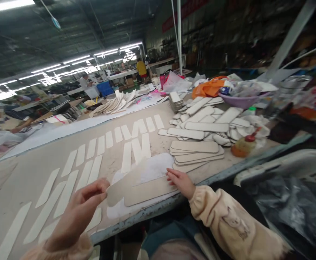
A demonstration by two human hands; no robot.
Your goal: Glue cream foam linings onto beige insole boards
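My left hand (79, 213) pinches one end of a long beige insole-shaped piece (125, 180) and holds it just above the work table (33, 169). My right hand (181, 182) rests with bent fingers on the end of a second beige piece (149, 190) lying flat near the table's front edge, on a white pad (155, 167). To the right of that pad is a low stack of the same beige pieces (194, 151).
Rows of whitish strips (93, 159) lie spread across the table. A heap of white pieces (212, 121), a purple bowl (240, 101), an orange bag (208, 88) and a small red-capped bottle (243, 144) crowd the right. A grey basket (295, 169) stands at right. People work at far tables.
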